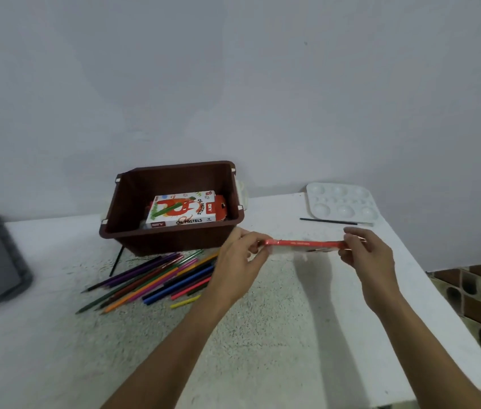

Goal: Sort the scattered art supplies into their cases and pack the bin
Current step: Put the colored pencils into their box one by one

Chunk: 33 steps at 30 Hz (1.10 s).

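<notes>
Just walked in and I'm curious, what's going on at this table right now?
A person holds a flat red case by its ends, left hand and right hand pinching it, beside the brown bin. An oil pastels box already lies in the bin. Coloured pencils lie loose on the table; a palette and brush sit beyond.

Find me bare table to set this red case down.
Free: the near white table, below the left hand and right hand, and the strip between the brown plastic bin and white paint palette. Crowded: the coloured pencil pile by the bin.
</notes>
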Each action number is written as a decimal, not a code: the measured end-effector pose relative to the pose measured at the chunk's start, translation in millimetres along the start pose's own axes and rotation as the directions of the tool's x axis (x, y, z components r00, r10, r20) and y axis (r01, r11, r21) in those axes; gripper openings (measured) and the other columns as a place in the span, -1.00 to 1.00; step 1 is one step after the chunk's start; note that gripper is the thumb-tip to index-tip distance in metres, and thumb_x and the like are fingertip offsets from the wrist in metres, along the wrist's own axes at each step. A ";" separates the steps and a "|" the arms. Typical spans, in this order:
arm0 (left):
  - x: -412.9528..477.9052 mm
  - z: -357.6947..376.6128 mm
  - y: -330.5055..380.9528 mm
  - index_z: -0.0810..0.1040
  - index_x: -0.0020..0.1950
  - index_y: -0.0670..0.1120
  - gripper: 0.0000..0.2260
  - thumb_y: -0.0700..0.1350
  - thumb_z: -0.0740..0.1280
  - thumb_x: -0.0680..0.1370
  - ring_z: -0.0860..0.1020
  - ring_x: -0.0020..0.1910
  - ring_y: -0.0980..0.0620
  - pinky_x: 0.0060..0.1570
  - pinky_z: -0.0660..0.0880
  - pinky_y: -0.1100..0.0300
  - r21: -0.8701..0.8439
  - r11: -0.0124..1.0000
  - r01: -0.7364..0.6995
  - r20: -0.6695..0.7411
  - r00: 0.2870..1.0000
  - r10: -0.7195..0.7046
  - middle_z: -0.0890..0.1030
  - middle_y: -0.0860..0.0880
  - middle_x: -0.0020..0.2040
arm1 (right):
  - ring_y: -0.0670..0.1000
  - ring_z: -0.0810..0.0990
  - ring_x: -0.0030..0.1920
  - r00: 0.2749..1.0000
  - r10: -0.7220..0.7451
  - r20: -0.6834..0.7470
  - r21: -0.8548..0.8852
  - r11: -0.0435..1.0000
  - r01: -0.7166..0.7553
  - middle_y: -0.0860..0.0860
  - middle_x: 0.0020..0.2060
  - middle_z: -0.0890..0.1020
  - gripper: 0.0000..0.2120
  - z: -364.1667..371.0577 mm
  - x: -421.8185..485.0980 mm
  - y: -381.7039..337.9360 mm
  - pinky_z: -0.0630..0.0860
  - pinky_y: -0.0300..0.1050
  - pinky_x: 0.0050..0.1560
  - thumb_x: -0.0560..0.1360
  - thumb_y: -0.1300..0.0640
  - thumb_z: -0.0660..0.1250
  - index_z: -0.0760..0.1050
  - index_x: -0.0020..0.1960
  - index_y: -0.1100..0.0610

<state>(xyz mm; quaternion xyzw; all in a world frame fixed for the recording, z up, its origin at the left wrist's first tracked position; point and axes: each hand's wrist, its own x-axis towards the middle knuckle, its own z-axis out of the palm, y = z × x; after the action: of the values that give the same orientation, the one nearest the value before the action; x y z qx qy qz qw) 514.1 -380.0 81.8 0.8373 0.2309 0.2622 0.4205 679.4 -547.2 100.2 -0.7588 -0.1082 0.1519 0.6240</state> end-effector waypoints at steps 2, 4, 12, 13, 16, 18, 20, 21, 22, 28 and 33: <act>-6.7 -16.6 3.4 0.64 0.15 -0.01 -0.83 -0.07 0.38 0.58 0.49 -0.05 0.25 -0.08 0.48 0.42 -0.047 0.999 0.018 0.009 1.000 -0.017 0.47 0.06 -0.01 | 0.00 0.63 -0.08 0.998 -0.061 0.032 -0.020 0.998 0.061 0.05 -0.09 0.66 -0.79 6.6 -14.0 -8.5 0.58 -0.01 0.11 0.60 0.11 0.28 0.54 0.23 0.03; -14.9 -32.4 1.0 0.64 0.11 -0.03 -0.86 -0.07 0.37 0.58 0.52 -0.07 0.20 -0.12 0.55 0.30 -0.112 0.992 0.064 0.010 0.998 -0.063 0.49 0.05 0.01 | -0.19 0.60 -0.21 0.991 -0.123 0.045 -0.029 0.992 0.124 0.04 -0.15 0.66 -0.77 15.2 -29.8 -19.2 0.54 -0.31 -0.12 0.60 0.14 0.28 0.50 0.24 0.00; -63.0 -89.0 -44.3 0.53 0.13 -0.09 -0.87 -0.13 0.34 0.59 0.68 -0.07 -0.03 -0.11 0.65 0.05 -0.283 0.924 0.258 0.055 0.966 -0.253 0.66 -0.14 -0.07 | -0.05 0.65 -0.09 0.952 -0.134 0.276 -0.002 0.990 0.140 0.05 -0.16 0.64 -0.77 61.4 -73.9 -20.9 0.52 -0.27 -0.26 0.61 0.19 0.28 0.51 0.18 -0.09; -69.5 -94.5 -50.1 0.50 0.18 -0.06 -0.83 -0.14 0.34 0.59 0.68 -0.07 -0.03 -0.14 0.65 0.08 -0.271 0.920 0.283 0.048 0.959 -0.281 0.63 -0.17 -0.08 | -0.05 0.66 -0.10 0.947 -0.116 0.299 -0.011 0.992 0.125 0.04 -0.15 0.64 -0.79 68.5 -78.8 -18.6 0.54 -0.27 -0.27 0.61 0.17 0.28 0.52 0.18 -0.09; -87.1 -110.2 -67.6 0.40 0.33 0.02 -0.69 -0.11 0.33 0.60 0.66 -0.10 0.08 -0.20 0.62 0.18 -0.145 0.941 0.307 0.020 0.951 -0.308 0.58 -0.15 -0.11 | -0.01 0.67 -0.04 0.930 -0.039 0.365 -0.066 0.996 0.068 0.05 -0.05 0.64 -0.82 90.6 -91.5 -7.0 0.61 -0.14 -0.20 0.62 0.12 0.27 0.53 0.16 -0.09; -100.7 -120.4 -78.4 0.36 0.35 0.07 -0.66 -0.11 0.32 0.60 0.61 -0.16 0.26 -0.25 0.56 0.32 -0.029 0.958 0.284 0.016 0.959 -0.284 0.56 0.01 -0.16 | 0.00 0.67 -0.02 0.918 0.034 0.396 -0.115 0.993 0.013 0.04 -0.03 0.64 -0.84 104.1 -100.6 3.5 0.64 -0.07 -0.15 0.63 0.13 0.26 0.55 0.11 -0.08; -116.1 -130.4 -88.0 0.38 0.34 0.05 -0.67 -0.08 0.33 0.60 0.59 -0.14 0.36 -0.26 0.51 0.40 0.043 0.955 0.294 0.042 0.954 -0.296 0.58 0.13 -0.10 | 0.00 0.69 -0.08 0.903 0.091 0.420 -0.119 0.992 -0.045 0.07 -0.04 0.66 -0.83 118.6 -111.0 15.4 0.64 -0.08 -0.19 0.63 0.20 0.26 0.57 0.05 -0.03; -123.0 -133.7 -93.7 0.40 0.34 0.04 -0.66 -0.07 0.35 0.59 0.58 -0.11 0.39 -0.25 0.51 0.42 0.064 0.950 0.305 0.060 0.949 -0.308 0.59 0.14 -0.03 | -0.01 0.70 -0.13 0.899 0.112 0.422 -0.123 0.990 -0.065 0.09 -0.06 0.67 -0.81 124.4 -115.4 21.2 0.62 -0.09 -0.22 0.62 0.24 0.25 0.58 0.04 0.00; -129.6 -136.0 -99.8 0.40 0.36 0.02 -0.63 -0.05 0.37 0.58 0.57 -0.08 0.40 -0.24 0.50 0.45 0.089 0.946 0.311 0.071 0.945 -0.318 0.58 0.12 0.05 | -0.01 0.70 -0.16 0.895 0.131 0.426 -0.131 0.988 -0.083 0.10 -0.07 0.68 -0.80 129.3 -119.9 26.6 0.61 -0.10 -0.24 0.62 0.26 0.25 0.59 0.02 0.02; -159.8 -150.6 -132.1 0.26 0.52 0.10 -0.34 0.18 0.43 0.48 0.43 0.16 0.24 0.02 0.42 0.45 0.307 0.891 0.335 0.119 0.915 -0.386 0.34 0.08 0.34 | 0.00 0.72 -0.23 0.837 0.277 0.471 -0.178 0.960 -0.217 0.12 -0.10 0.69 -0.84 157.2 -140.9 51.3 0.59 -0.12 -0.32 0.63 0.26 0.23 0.56 0.05 0.08; -177.8 -151.0 -144.0 0.22 0.53 0.17 -0.19 0.44 0.32 0.36 0.13 0.43 0.10 0.38 0.34 0.08 0.419 0.880 0.224 0.155 0.937 -0.312 0.11 0.09 0.47 | 0.05 0.71 -0.23 0.821 0.316 0.475 -0.207 0.947 -0.244 0.17 -0.07 0.68 -0.83 174.3 -147.1 66.4 0.62 -0.05 -0.26 0.62 0.31 0.22 0.55 0.06 0.12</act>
<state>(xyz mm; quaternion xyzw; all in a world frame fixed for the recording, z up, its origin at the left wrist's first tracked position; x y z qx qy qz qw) 260.2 -322.2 -3.7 0.8880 0.3456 0.0560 0.2981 477.1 -452.9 18.6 -0.7414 -0.1642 0.4265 0.4913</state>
